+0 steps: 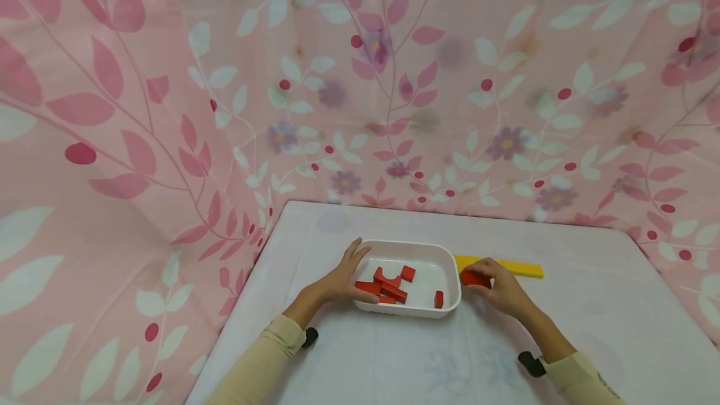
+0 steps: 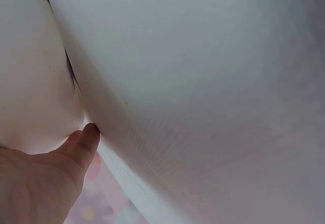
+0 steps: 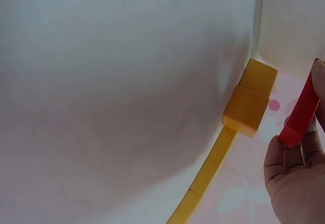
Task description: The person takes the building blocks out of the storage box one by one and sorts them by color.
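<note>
My right hand [image 1: 503,289] pinches a long red block [image 3: 300,113] just outside the right end of a white plastic tray [image 1: 413,312]. In the right wrist view, its fingertips meet one end of the block. At the tray's left end, my left hand [image 1: 340,280] holds the rim, its thumb over the front left corner and its fingers by the back left one. Inside the tray, several red blocks lie to the left, among them a red arch block [image 1: 387,277] and a red square block [image 1: 408,274]. One small red block [image 1: 439,299] sits near the front right corner.
Behind the right hand, a row of yellow blocks [image 1: 529,269] runs rightward from the tray's back right side. A white cloth [image 1: 450,355] covers the table. Pink floral fabric [image 1: 394,111] hangs behind the table and to its left.
</note>
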Available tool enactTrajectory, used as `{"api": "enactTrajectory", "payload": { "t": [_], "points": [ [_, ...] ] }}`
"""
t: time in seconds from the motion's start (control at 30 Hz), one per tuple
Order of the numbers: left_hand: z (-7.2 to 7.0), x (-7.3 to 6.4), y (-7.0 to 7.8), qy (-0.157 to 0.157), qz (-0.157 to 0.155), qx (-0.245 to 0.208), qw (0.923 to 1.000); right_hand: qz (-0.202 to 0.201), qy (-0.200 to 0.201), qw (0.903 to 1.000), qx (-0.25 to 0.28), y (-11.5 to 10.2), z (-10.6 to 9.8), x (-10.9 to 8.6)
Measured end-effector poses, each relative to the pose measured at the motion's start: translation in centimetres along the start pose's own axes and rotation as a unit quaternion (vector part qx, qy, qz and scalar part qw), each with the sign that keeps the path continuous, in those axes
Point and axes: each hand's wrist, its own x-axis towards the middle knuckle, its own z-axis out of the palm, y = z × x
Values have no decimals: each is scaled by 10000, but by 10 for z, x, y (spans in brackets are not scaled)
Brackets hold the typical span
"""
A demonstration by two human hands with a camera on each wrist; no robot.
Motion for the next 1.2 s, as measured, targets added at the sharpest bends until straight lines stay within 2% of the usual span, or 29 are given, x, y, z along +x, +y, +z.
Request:
{"api": "enactTrajectory", "payload": {
  "t": [0.5,0.67,0.87,1.07,1.2],
  "points": [
    [1,-1,2,-21,-41,51,10000,297,-548,9980,-130,1,10,-9],
    [-1,-1,3,-9,-88,35,10000,217,-700,9973,-72,4,11,-9],
    [0,0,2,-28,-90,46,9999,162,-940,9950,-282,8,15,-8],
    [-1,0,0,-24,-88,48,9999,-54,-1021,9943,-299,8,15,-3],
    [-1,0,1,-25,-77,58,10000,27,-1183,9926,-276,8,15,-2]
  ]
}}
